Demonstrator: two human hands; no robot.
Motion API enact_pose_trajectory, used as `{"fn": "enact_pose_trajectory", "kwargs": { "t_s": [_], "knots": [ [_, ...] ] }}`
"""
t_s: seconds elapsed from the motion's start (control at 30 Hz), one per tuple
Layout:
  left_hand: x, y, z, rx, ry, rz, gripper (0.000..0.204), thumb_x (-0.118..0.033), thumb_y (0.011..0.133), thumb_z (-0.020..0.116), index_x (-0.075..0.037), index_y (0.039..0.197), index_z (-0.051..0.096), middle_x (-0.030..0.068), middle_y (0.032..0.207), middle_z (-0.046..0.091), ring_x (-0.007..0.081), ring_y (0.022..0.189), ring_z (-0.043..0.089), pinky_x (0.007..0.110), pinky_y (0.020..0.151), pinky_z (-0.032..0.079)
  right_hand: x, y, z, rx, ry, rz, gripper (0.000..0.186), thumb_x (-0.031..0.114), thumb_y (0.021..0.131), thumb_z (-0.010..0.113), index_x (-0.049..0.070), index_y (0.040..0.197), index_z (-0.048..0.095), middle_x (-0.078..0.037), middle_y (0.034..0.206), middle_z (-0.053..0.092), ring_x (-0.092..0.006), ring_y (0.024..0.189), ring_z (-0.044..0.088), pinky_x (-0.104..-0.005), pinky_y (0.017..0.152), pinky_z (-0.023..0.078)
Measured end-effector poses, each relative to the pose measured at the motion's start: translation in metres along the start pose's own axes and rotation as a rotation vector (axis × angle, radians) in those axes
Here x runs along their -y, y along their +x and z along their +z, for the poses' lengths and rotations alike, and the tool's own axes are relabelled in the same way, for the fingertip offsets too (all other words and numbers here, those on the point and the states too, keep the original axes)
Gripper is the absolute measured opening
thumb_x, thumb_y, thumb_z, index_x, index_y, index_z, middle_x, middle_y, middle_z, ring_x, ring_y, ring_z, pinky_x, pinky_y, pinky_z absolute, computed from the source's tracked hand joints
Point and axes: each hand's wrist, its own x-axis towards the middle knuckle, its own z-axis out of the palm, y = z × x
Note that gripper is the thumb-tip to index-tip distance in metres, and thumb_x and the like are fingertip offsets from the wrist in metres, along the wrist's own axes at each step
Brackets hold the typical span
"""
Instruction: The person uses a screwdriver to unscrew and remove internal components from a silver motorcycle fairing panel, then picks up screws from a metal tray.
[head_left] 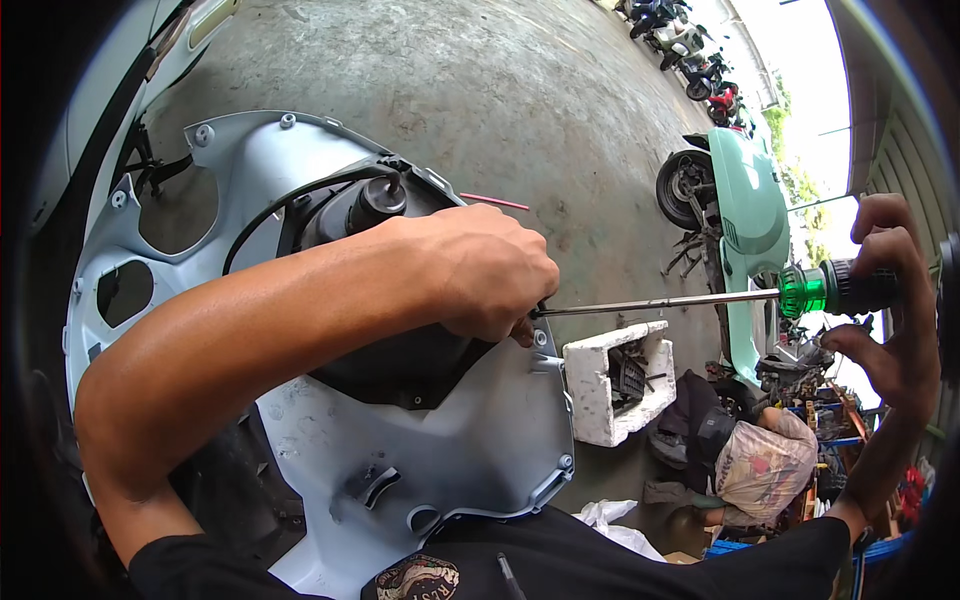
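The left hand point(495, 270) is at the centre, over a pale-blue panel point(430, 470), by the tip of a screwdriver point(660, 302). At 3 o'clock, the right hand point(910, 350) curls about its handle end. A foam box point(590, 395) sits at 4 o'clock; a mint-green scooter point(752, 200) at 2.

I noted a white foam box point(590, 400) containing dark parts point(628, 375), with a person in a printed pale shirt point(765, 455) near it. A thin red rod point(495, 201) lay on the worn concrete floor point(350, 50). Beyond were a mint-green scooter point(752, 195) and a row of motorcycles point(690, 65).
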Motion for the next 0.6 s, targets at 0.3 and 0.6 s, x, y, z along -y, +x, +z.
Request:
{"fn": "enact_pose_trajectory", "kwargs": {
  "t_s": [0.3,0.6],
  "knots": [
    [0.003,-0.005,0.001,0.011,0.015,-0.011,0.032,-0.033,0.089,0.072,-0.001,0.091,0.070,0.0164,0.087,0.071,0.0372,0.089,0.068,0.046,0.078,0.052,-0.005,-0.016,0.000,-0.015,-0.359,-0.047,0.045,0.039,0.096,0.061,0.000,0.118,0.061,-0.014,0.119,0.060,-0.0255,0.097,0.058,-0.0362,0.087,0.045],
    [0.001,-0.004,0.003,-0.005,0.002,0.024,0.032,-0.033,0.089,0.071,-0.002,0.091,0.071,0.0161,0.086,0.071,0.0363,0.089,0.069,0.045,0.077,0.053,-0.015,-0.035,-0.013,-0.015,-0.125,0.015,0.042,0.036,0.097,0.059,0.000,0.118,0.058,-0.013,0.111,0.059,-0.0225,0.099,0.057,-0.0358,0.089,0.045]
  ]
}}
